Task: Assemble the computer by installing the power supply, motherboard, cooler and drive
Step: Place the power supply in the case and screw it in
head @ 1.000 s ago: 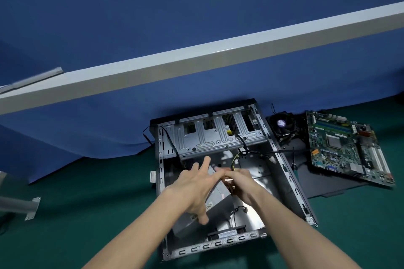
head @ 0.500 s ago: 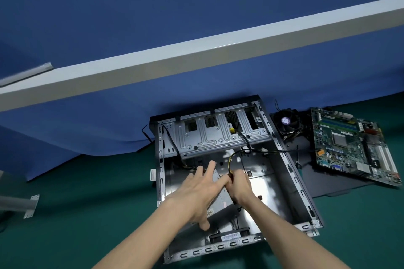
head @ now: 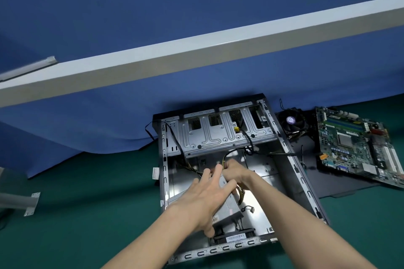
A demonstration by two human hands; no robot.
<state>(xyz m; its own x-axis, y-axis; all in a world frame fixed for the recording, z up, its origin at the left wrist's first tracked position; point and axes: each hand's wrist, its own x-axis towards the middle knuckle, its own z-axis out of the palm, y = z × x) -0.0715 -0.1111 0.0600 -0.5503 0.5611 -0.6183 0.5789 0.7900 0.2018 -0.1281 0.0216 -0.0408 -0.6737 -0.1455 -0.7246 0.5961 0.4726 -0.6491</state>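
Head view is showing the grey labelled power supply (head: 231, 205) lying in the near left corner of the case (head: 293, 163), left hand (head: 207, 198) pressing spread on it, right hand (head: 237, 173) gripping its far end.

Backdrop cloth (head: 196, 6): deep plain blue. Beam (head: 196, 50) across it: pale grey-white. Tabletop (head: 87, 203): dark green. Case (head: 293, 168): bare silver-grey, black far edge. Motherboard (head: 354, 144), right: green, white slots. Cooler (head: 291, 123): black, purple hub sticker. Wires (head: 241, 194): yellow and black.

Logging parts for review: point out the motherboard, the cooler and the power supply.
motherboard (head: 358, 146), head view, board centre.
cooler (head: 291, 123), head view, fan hub.
power supply (head: 232, 208), head view, grey side face.
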